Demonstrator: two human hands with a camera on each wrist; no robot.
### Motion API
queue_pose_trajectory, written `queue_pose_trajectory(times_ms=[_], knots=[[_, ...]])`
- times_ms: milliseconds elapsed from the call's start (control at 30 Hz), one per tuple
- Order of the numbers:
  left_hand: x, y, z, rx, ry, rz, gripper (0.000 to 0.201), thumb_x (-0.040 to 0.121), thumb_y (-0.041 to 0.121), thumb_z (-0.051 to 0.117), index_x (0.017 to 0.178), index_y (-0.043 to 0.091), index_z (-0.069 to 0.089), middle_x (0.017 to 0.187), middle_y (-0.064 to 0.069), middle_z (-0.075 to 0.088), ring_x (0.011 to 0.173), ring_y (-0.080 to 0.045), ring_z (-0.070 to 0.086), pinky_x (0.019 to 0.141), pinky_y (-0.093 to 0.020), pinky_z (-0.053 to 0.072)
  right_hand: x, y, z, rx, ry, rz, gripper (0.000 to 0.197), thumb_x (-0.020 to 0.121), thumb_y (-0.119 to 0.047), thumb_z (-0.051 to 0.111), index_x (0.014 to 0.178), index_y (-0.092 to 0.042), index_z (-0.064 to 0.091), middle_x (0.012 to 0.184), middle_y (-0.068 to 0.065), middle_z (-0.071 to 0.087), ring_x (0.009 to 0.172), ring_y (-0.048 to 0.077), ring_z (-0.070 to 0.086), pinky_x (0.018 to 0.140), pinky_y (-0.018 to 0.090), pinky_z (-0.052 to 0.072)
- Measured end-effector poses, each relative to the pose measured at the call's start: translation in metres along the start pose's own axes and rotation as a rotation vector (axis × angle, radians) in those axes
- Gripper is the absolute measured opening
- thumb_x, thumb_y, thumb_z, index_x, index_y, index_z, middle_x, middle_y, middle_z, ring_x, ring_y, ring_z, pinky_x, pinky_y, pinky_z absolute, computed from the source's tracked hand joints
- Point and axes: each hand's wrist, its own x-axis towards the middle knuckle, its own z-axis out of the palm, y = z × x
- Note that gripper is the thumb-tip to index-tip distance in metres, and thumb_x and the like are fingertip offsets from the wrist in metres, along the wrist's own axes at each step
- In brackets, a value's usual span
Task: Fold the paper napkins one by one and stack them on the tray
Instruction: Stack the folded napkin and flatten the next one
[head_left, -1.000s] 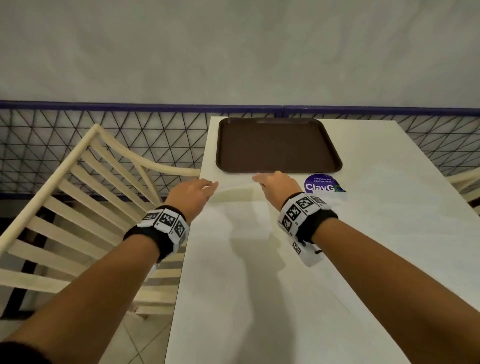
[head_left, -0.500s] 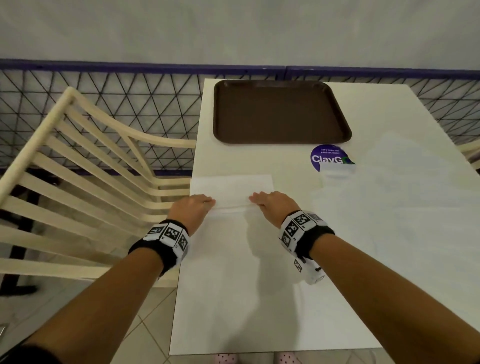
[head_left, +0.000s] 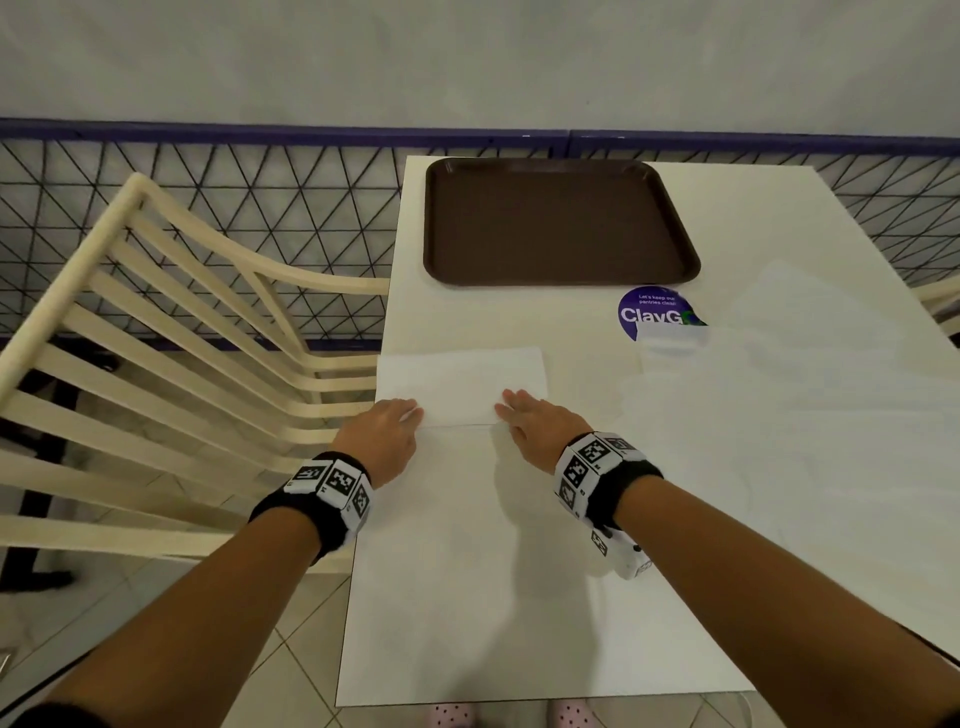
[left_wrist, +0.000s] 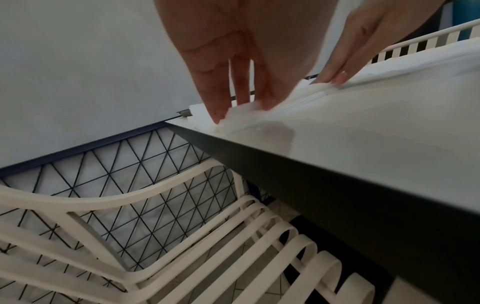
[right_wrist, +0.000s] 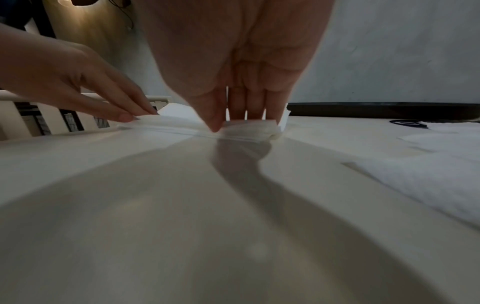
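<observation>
A white paper napkin (head_left: 460, 384) lies folded into a wide strip at the table's left edge, in front of the brown tray (head_left: 561, 223), which holds nothing. My left hand (head_left: 410, 413) presses straight fingers on the strip's near left corner. My right hand (head_left: 511, 405) does the same on the near right part. The left wrist view shows the left hand (left_wrist: 233, 107) on the napkin (left_wrist: 259, 115) right at the table edge. The right wrist view shows the right hand (right_wrist: 241, 121) with fingers and thumb tip down on the napkin's (right_wrist: 246, 128) crease.
More white napkins (head_left: 779, 395) lie spread over the right half of the table (head_left: 467, 571), partly covering a round purple sticker (head_left: 652, 312). A cream slatted chair (head_left: 182, 374) stands tight against the table's left side. A wire mesh fence (head_left: 260, 208) runs behind.
Both hands drew back from the tray's front edge toward me and now press on the napkin's near crease. The view tilted down, so more of the table shows.
</observation>
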Motion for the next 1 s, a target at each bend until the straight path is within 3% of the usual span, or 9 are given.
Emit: queue_pose_trajectory(times_ms=[100, 167, 233, 400, 500, 600, 800, 933, 1000], knots=[[-0.007, 0.011, -0.004, -0.049, -0.141, -0.070, 0.049, 0.095, 0.030, 0.044, 0.144, 0.023, 0.035, 0.143, -0.012, 0.041, 0.124, -0.030, 0.048, 0.094, -0.037, 0.046, -0.006, 0.000, 0.006, -0.074, 0.004, -0.013, 0.051, 0.103, -0.022, 0.021, 0.151, -0.014, 0.006, 0.160, 0.001, -0.005, 0.149, 0.017, 0.001, 0.120, 0.032, 0.009], [-0.008, 0.015, -0.009, 0.042, -0.217, -0.063, 0.050, 0.098, 0.039, 0.031, 0.147, 0.036, 0.019, 0.151, -0.007, 0.026, 0.132, -0.026, 0.037, 0.104, -0.032, 0.037, -0.011, 0.005, 0.009, -0.109, -0.010, 0.000, 0.052, 0.103, -0.025, 0.019, 0.151, -0.013, 0.003, 0.160, 0.003, -0.007, 0.149, 0.017, -0.001, 0.121, 0.033, 0.007], [-0.005, 0.018, -0.012, 0.082, -0.221, -0.068, 0.048, 0.097, 0.044, 0.029, 0.145, 0.038, 0.023, 0.150, -0.008, 0.028, 0.132, -0.026, 0.037, 0.108, -0.033, 0.032, -0.020, 0.014, 0.008, -0.103, -0.005, 0.031, 0.052, 0.103, -0.026, 0.018, 0.151, -0.012, 0.004, 0.160, 0.005, -0.005, 0.149, 0.018, 0.000, 0.121, 0.034, 0.006], [0.011, 0.039, -0.033, 0.039, -0.083, -0.102, 0.042, 0.088, 0.046, 0.045, 0.121, 0.026, 0.062, 0.125, -0.006, 0.059, 0.112, -0.027, 0.057, 0.102, -0.038, 0.038, -0.063, 0.066, 0.003, 0.040, 0.139, 0.295, 0.049, 0.102, -0.023, 0.027, 0.149, -0.012, 0.018, 0.157, 0.006, 0.015, 0.145, 0.022, 0.017, 0.118, 0.031, 0.015], [0.030, 0.064, -0.040, 0.010, 0.017, -0.030, 0.032, 0.069, 0.037, 0.054, 0.081, 0.017, 0.076, 0.084, -0.006, 0.071, 0.069, -0.026, 0.070, 0.068, -0.036, 0.056, -0.094, 0.109, 0.009, 0.129, 0.172, 0.528, 0.046, 0.098, -0.021, 0.036, 0.143, -0.014, 0.030, 0.147, 0.008, 0.033, 0.136, 0.024, 0.032, 0.110, 0.034, 0.031], [0.047, 0.098, -0.043, 0.000, 0.061, 0.059, 0.039, 0.068, 0.038, 0.039, 0.069, 0.021, 0.074, 0.071, 0.001, 0.068, 0.056, -0.017, 0.066, 0.054, -0.027, 0.054, -0.123, 0.146, 0.013, 0.127, 0.157, 0.680, 0.043, 0.096, -0.021, 0.042, 0.138, -0.012, 0.036, 0.139, 0.009, 0.039, 0.130, 0.025, 0.038, 0.103, 0.035, 0.038], [0.074, 0.168, -0.047, -0.051, 0.044, 0.168, 0.037, 0.069, 0.033, 0.039, 0.068, 0.020, 0.074, 0.068, 0.001, 0.067, 0.055, -0.017, 0.065, 0.051, -0.024, 0.052, -0.151, 0.202, 0.007, 0.233, 0.183, 0.830, 0.044, 0.095, -0.021, 0.047, 0.136, -0.007, 0.037, 0.138, 0.013, 0.039, 0.130, 0.028, 0.037, 0.103, 0.038, 0.038], [0.088, 0.210, -0.048, -0.121, -0.037, 0.127, 0.041, 0.087, 0.031, 0.040, 0.112, 0.014, 0.066, 0.113, -0.007, 0.062, 0.103, -0.027, 0.059, 0.089, -0.035, 0.043, -0.152, 0.225, 0.008, 0.295, 0.125, 0.814, 0.052, 0.092, -0.028, 0.055, 0.134, -0.003, 0.037, 0.136, 0.016, 0.044, 0.127, 0.031, 0.045, 0.099, 0.038, 0.041], [0.091, 0.223, -0.047, -0.176, -0.031, 0.111, 0.055, 0.081, 0.039, 0.028, 0.111, 0.013, 0.067, 0.112, -0.008, 0.063, 0.103, -0.028, 0.059, 0.089, -0.034, 0.042, -0.150, 0.229, 0.010, 0.301, 0.137, 0.796, 0.048, 0.092, -0.025, 0.055, 0.131, -0.001, 0.040, 0.134, 0.016, 0.045, 0.125, 0.031, 0.046, 0.099, 0.036, 0.041]])
